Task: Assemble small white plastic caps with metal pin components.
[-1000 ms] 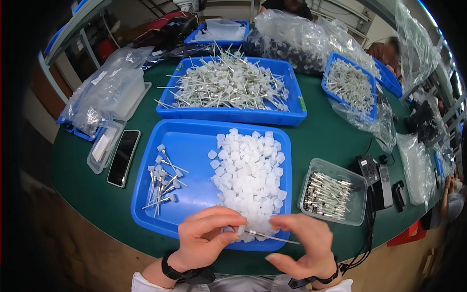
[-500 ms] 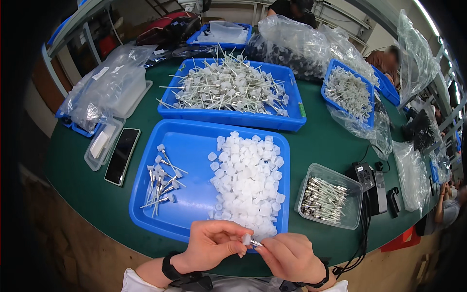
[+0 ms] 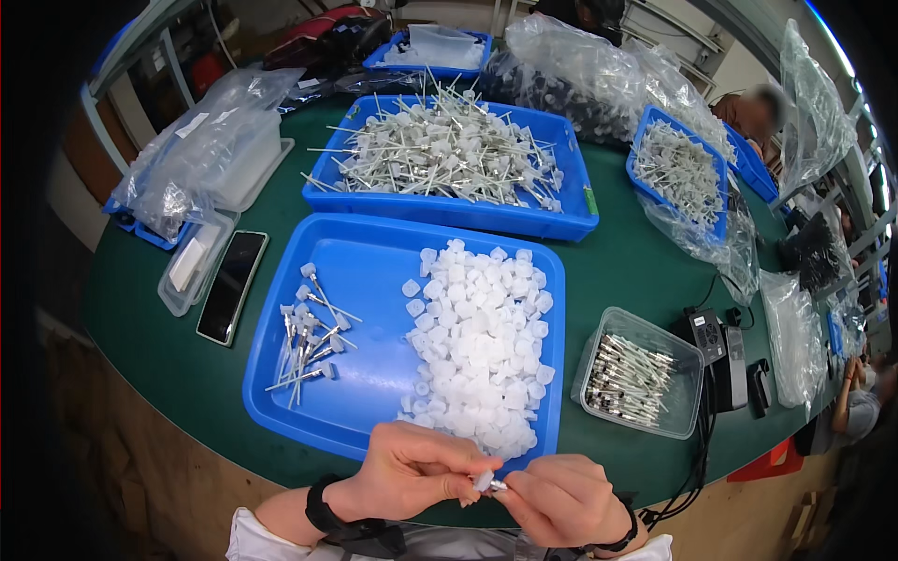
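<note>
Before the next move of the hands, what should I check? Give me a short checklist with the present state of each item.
1. Left hand grips the small white cap: ok.
2. Right hand meets the cap at its fingertips: ok.
3. Thin pin seated straight in the cap: cannot tell, fingers hide it.
4. White caps pile in the near blue tray within reach: ok.
5. Finished pieces kept apart from the pile: ok.
6. Clear box of pins near the right hand: ok.

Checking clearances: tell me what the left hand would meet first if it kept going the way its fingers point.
The left hand points rightward toward the right hand. It would probably meet the small white cap pinched between both hands' fingertips, then the right hand's fingers; depth is uncertain.
</note>
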{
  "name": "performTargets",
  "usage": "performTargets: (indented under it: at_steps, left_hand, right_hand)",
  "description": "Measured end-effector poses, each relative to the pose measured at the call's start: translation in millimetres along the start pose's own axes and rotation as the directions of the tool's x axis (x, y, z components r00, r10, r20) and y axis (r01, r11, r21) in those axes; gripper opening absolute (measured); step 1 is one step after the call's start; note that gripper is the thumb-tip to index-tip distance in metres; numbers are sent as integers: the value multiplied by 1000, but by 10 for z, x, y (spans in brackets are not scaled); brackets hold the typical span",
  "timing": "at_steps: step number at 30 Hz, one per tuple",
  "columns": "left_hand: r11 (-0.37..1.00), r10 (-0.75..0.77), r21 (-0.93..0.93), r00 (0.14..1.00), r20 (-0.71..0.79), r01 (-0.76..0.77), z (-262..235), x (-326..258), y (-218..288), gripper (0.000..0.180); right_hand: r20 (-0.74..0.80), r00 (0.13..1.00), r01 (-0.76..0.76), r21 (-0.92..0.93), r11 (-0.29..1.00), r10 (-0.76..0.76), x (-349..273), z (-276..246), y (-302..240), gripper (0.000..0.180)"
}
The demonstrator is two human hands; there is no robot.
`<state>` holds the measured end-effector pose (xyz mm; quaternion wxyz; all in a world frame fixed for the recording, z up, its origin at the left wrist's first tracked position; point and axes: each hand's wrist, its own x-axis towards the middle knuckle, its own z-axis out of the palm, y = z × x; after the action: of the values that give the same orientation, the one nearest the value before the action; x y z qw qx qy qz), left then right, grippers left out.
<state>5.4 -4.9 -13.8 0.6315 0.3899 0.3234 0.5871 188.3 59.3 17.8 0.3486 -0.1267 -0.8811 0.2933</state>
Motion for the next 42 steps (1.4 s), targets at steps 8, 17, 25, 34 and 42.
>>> performTargets:
  at_steps: [8, 17, 25, 34, 42]
  left_hand:
    - [977, 208, -30, 977, -36, -209, 135, 81, -52, 31]
    - [626, 459, 629, 870, 181, -461, 83, 70, 135, 19]
    - [421, 479, 738, 820, 314, -528, 142, 94, 104, 27]
    - [346, 453, 774, 817, 357, -530, 209, 64, 160, 33]
    - [302, 466, 823, 828, 313, -481, 278, -5, 192, 36]
  right_hand:
    - [-153, 988, -26, 23, 999, 29, -77, 192, 78, 25]
    - [-227, 939, -234, 124, 964, 257, -34, -27, -35, 11]
    - [-52, 892, -384, 437, 813, 449, -6, -14, -60, 9]
    - [3, 905, -380, 456, 805, 426, -32, -110, -57, 9]
    - [58, 934, -348, 365, 863, 352, -18, -110, -38, 10]
